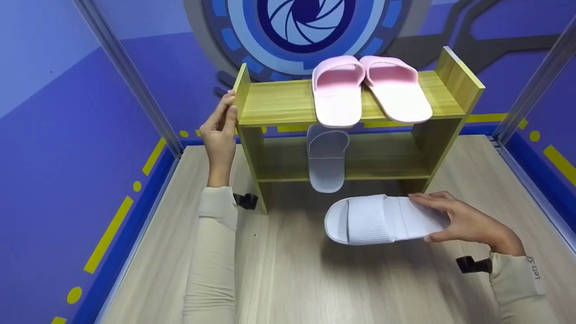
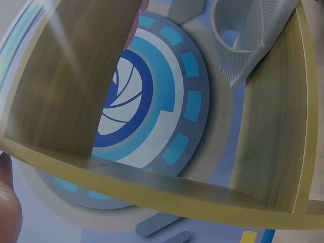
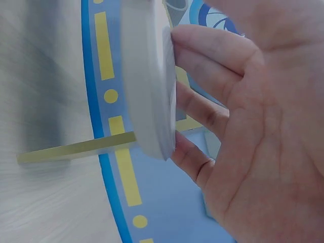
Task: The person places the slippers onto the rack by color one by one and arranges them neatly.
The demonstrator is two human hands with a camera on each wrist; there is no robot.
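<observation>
A white slipper [image 1: 369,220] with a ribbed strap hangs above the floorboard in front of the shoe rack, its toe to the left. My right hand [image 1: 465,220] grips it by the heel end; the right wrist view shows the fingers [image 3: 202,101] against the slipper's edge [image 3: 147,86]. At the upper left corner of the wooden shoe rack [image 1: 279,101], my left hand [image 1: 220,130] holds the side panel between thumb and fingers. Another white slipper [image 1: 327,162] sits on the middle shelf, its heel over the front edge.
Two pink slippers [image 1: 338,92] stand side by side on the top shelf, heels past its front edge. A blue-purple wall [image 1: 148,58] closes off the back and both sides. The rack stands on a light wood-grain surface [image 1: 297,279].
</observation>
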